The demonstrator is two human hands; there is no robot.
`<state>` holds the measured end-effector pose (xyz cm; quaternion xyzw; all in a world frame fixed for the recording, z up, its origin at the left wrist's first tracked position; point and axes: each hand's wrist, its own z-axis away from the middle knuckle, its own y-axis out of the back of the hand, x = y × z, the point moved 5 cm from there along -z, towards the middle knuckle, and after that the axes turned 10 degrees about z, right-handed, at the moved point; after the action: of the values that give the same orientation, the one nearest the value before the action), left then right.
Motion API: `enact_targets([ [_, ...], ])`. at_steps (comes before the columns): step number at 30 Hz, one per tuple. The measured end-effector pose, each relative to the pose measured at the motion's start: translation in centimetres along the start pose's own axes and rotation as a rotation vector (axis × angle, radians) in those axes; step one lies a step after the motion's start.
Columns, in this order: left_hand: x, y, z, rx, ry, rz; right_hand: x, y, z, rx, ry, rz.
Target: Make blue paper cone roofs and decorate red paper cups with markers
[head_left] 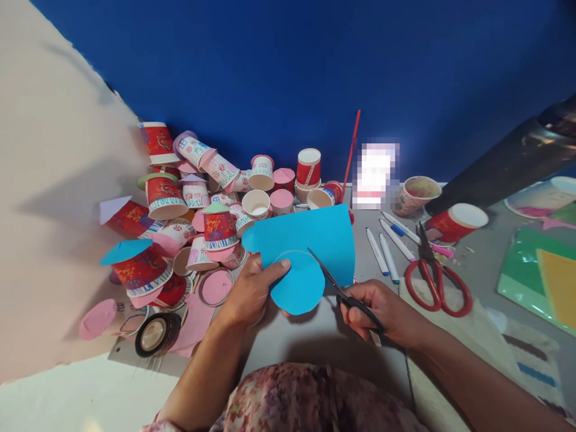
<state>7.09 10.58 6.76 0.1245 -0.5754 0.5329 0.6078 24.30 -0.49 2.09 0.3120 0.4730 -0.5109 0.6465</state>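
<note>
Here, scissors at blue paper edge.

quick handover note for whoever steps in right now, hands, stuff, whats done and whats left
Left hand: pinches the blue paper sheet at a pencilled circle.
Right hand: works the black scissors, blades open in the sheet at the circle's right edge.
Done: the circle's lower curve is cut free.
Left: the upper arc still joins the sheet.
Nearby: decorated paper cups piled left, red scissors and markers right.
</note>
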Motion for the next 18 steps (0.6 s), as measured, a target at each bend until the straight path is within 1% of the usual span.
enact_targets([
  [5, -0.03, -0.16, 0.03, -0.019, 0.010, 0.006, -0.02, 0.02, -0.04, -0.010, 0.004, 0.005],
  [12, 0.14, 0.06, 0.08, 0.031, -0.011, 0.013, -0.87, -0.09, 0.09, 0.005, -0.011, 0.016],
  [18, 0.22, 0.02, 0.07, 0.031, -0.022, 0.032, -0.58, 0.01, 0.11, 0.017, -0.012, 0.031],
])
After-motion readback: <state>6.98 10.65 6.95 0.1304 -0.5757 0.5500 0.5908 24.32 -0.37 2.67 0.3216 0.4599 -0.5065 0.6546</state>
